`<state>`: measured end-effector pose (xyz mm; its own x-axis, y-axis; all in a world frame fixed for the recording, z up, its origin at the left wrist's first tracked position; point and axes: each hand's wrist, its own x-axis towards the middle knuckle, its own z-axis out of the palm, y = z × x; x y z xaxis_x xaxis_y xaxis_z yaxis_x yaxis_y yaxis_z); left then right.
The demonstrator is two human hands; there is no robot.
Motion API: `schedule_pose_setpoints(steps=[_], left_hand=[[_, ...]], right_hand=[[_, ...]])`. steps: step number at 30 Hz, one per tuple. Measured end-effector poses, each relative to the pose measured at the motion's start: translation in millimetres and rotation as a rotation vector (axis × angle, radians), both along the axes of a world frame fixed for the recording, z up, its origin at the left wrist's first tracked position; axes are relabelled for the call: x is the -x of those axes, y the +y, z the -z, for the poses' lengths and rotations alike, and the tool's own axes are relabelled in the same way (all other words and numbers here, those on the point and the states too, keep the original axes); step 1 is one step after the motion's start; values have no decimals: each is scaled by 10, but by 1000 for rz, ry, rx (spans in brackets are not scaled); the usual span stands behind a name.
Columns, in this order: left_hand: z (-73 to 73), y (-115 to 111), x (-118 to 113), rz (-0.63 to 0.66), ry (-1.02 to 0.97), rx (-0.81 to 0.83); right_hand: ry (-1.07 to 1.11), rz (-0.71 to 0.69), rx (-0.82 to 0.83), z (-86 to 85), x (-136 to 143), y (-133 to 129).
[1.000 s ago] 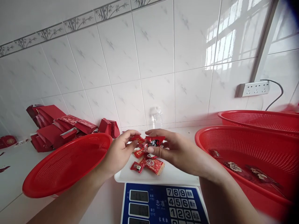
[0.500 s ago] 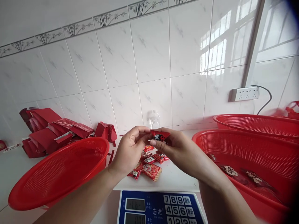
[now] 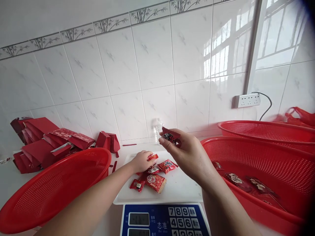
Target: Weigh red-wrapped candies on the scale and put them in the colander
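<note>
My right hand [image 3: 183, 147] is raised above the white tray [image 3: 182, 193] and pinches a small red snack packet with a black printed patch [image 3: 169, 137]. Lower down, my left hand [image 3: 142, 161] reaches into a little pile on the tray, its fingers curled round a red snack packet [image 3: 153, 157]. Beside that hand lie a bright red packet [image 3: 167, 166], a gold-edged patterned packet [image 3: 155, 182] and a small red packet with a panda picture [image 3: 137, 185]. Part of the pile is hidden under my left fingers.
A blue scale panel [image 3: 162, 223] is in front of the tray. Red baskets stand at left [image 3: 105, 157] and right [image 3: 209, 142], the right one holding several dark red packets [image 3: 237, 180]. Folded red boxes [image 3: 41, 147] lie at back left; a clear bottle [image 3: 158, 126] is by the wall.
My hands have moved apart. The left has come off the red-and-black packet and dropped to the pile, while the right keeps that packet. The view has shifted slightly.
</note>
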<state>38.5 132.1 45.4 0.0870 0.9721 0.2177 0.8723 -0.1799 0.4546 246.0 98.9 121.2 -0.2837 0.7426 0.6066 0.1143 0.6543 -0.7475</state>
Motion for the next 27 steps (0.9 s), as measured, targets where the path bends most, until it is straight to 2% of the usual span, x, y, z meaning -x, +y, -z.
schedule_pose_setpoints(steps=[4,8,11,14,17,19,21,24,27], left_hand=[[25,-14,85,-37,-92,49],[8,-51,142,-82,-228,-4],[-83,-103,124,-126,-374,-72],[-268,-198,26,-126,-535,-137],[-509,-338,-147,-63,-737,-196],[-668,-441,-275,53,-1021,-249],[-800,-539,-385,192,-1199,-275],[-917,-651,-486,344,-1266,-299],[-936,-710,-525,359,-1237,-272]], right_hand=[[-21,17,-13,-1,-6,-9],[-46,14,-7,0,-6,-11],[-56,-15,-15,2,-2,-9],[-74,-59,-10,15,8,-3],[-96,-138,34,44,29,13],[-90,-226,77,65,43,29],[-58,-331,115,78,48,40],[19,-472,140,68,32,33],[64,-571,150,41,13,-5]])
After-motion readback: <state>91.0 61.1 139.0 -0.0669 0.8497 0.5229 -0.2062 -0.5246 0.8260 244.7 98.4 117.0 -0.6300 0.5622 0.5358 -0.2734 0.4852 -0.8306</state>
